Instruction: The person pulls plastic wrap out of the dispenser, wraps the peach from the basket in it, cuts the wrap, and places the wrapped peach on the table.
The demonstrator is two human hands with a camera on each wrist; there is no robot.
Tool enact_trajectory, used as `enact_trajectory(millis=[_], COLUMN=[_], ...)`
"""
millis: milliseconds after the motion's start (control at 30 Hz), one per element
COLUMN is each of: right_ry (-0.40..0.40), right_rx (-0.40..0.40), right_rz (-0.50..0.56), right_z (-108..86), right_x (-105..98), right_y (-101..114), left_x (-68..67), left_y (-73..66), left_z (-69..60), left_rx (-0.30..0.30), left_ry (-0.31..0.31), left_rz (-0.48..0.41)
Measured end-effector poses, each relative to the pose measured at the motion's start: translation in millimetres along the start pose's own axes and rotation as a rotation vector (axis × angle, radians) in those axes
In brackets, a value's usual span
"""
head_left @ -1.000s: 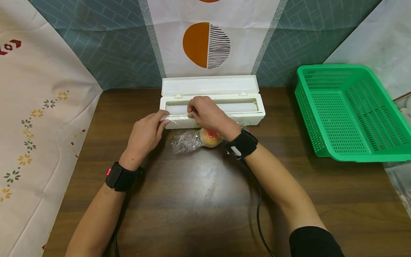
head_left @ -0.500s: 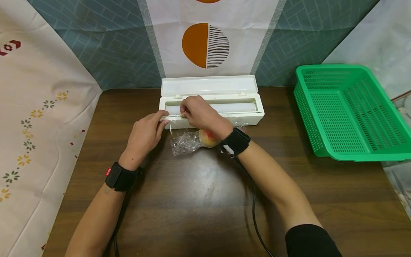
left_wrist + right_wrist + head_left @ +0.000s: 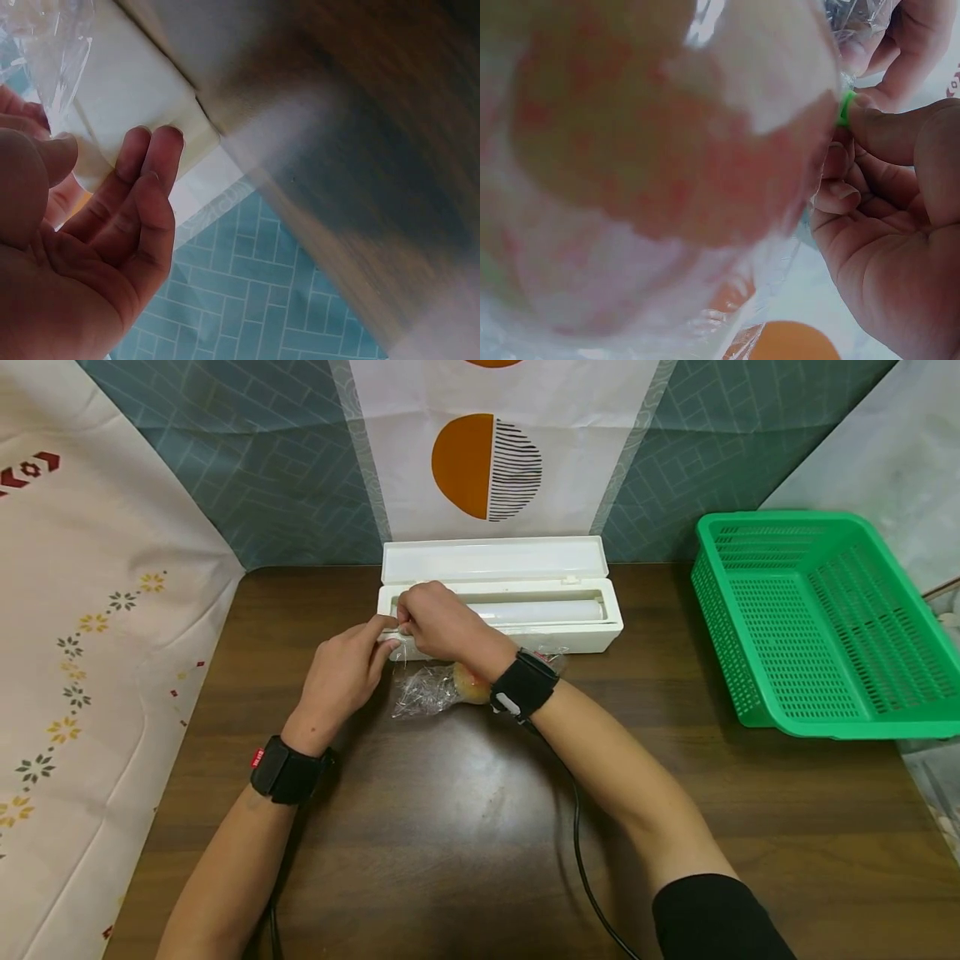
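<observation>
A white cling film dispenser (image 3: 577, 640) lies with its lid raised, a pale roll (image 3: 540, 612) inside. My left hand (image 3: 341, 672) grips its left front corner, thumb and forefinger at the edge where clear film (image 3: 71, 79) hangs. Between thumb and fingers, my right hand (image 3: 450, 631) pinches a small green slider (image 3: 845, 109) on the dispenser's front edge, close to the left hand. A round red-and-yellow fruit (image 3: 471, 685), covered in film, sits before the dispenser, partly hidden by the right wrist. Crumpled film (image 3: 427, 692) gathers at its left.
On the right stands a green plastic basket (image 3: 862, 727). All this is on a brown wooden table (image 3: 450, 860). A patterned cloth (image 3: 300, 485) hangs behind the dispenser. Black cables (image 3: 581, 860) trail from both wristbands.
My right hand has slid left along the dispenser's front edge to beside the left hand. The left hand stays at the corner. The right forearm now covers more of the fruit.
</observation>
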State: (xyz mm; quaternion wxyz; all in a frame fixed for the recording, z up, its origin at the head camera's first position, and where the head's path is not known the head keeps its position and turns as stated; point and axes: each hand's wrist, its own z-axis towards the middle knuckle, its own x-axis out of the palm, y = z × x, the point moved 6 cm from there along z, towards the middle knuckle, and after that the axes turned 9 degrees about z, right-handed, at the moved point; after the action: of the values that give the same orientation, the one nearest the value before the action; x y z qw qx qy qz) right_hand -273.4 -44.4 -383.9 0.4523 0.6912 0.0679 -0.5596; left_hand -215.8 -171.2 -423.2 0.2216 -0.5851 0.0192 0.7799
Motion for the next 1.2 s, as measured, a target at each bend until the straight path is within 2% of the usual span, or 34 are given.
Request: enact_trajectory(millis=[367, 633, 733, 967, 1200], right_ry=[-0.001, 0.004, -0.004, -0.021, -0.025], right_rx=[-0.036, -0.029, -0.028, -0.001, 0.003], right_rz=[-0.028, 0.001, 0.006, -0.063, -0.047], right_z=[5.2, 10.7, 13.0, 12.1, 11.7], right_x=[2, 5, 7, 8, 11], right_y=[7, 10, 14, 24, 23], left_x=[1.3, -0.9, -1.3, 1.3, 0.2], left_y=[6.0, 5.1, 5.6, 3.9, 6.2], left_z=[0.2, 0.7, 0.2, 1.4, -1.7], left_rx=[-0.057, -0.022, -0.028, -0.048, -0.052], left_ry=[0.003, -0.008, -0.002, 0.021, 0.024], left_rz=[0.03, 0.012, 0.002, -0.006, -0.001])
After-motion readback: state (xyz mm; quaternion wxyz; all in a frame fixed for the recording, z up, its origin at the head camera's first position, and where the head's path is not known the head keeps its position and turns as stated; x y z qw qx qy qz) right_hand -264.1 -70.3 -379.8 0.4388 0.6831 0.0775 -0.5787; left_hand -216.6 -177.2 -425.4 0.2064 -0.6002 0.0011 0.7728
